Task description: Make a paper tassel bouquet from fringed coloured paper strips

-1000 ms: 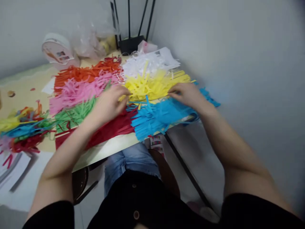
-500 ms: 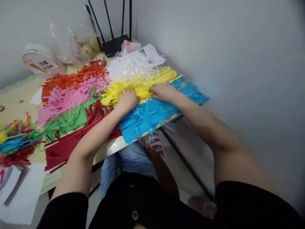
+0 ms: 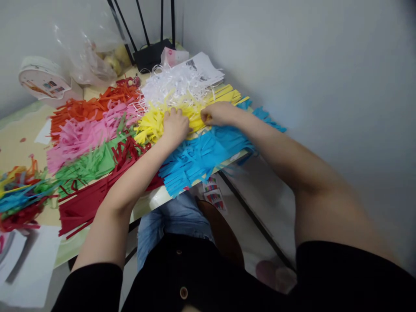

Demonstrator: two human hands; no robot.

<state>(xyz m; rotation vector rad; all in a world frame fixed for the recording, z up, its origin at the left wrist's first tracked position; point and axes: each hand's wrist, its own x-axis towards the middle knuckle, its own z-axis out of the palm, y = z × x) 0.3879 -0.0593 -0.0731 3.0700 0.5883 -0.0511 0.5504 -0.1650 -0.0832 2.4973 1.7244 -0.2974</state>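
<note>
Yellow strips (image 3: 151,123), one low heap, numerous narrow, thin pieces, bright and uniform in colour. Condition: partly tangled, unsorted at one end. Left end: loose, splayed tips, several curling upward. Middle: gathered close, partly hidden. Right end: straighter lengths, laid nearly parallel, tips uneven. Pose: lying down, long axis slanting away toward the right. Location: just beyond the far edge of the blue strips (image 3: 195,162), running alongside them; left tips reach further left than the blue strips, right tips stop short of the blue strips' right-hand end.
</note>
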